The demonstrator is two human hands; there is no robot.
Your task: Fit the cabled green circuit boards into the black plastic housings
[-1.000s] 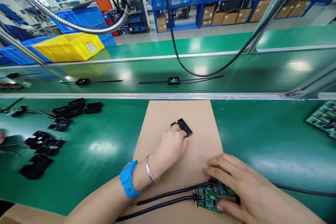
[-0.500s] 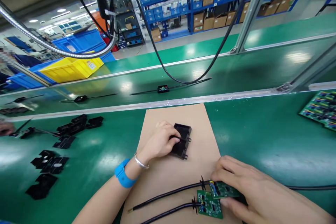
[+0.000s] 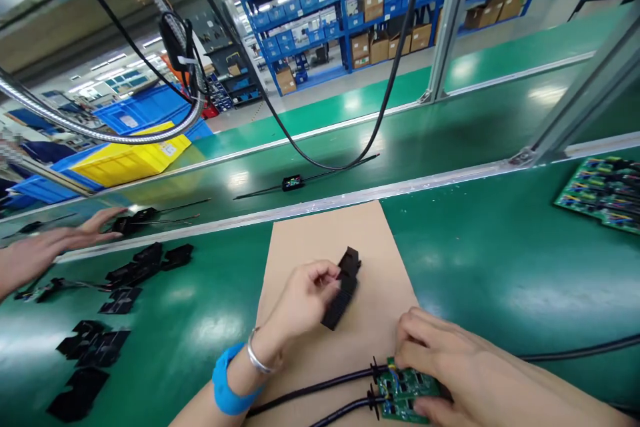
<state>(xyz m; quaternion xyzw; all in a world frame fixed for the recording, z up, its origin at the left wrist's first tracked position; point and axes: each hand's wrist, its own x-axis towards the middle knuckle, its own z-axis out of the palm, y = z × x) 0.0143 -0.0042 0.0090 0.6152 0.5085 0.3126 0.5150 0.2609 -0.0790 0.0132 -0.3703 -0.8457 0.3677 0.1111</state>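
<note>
A black plastic housing (image 3: 345, 290) is pinched in my left hand (image 3: 307, 297), tilted up on edge above the brown cardboard sheet (image 3: 320, 233); it is slightly blurred. Near the sheet's lower right, my right hand (image 3: 440, 360) grips a green circuit board (image 3: 417, 383) between thumb and fingers. A second green circuit board (image 3: 400, 408) lies against it, under my thumb. Black cables (image 3: 320, 388) run left from both boards, and another black cable (image 3: 575, 349) leads off to the right. My right fingertips are partly hidden behind the hand.
Several black housings (image 3: 120, 300) lie on the green bench at left. A co-worker's hand (image 3: 90, 230) reaches over a cabled unit (image 3: 137, 219) by the metal rail (image 3: 230, 215). Stacked circuit boards (image 3: 600, 193) sit at right. A black cable loop (image 3: 330, 163) hangs ahead.
My left hand has lifted the housing and tipped it on edge. My right hand has brought the two boards closer together. The co-worker's hand has reached further in from the left.
</note>
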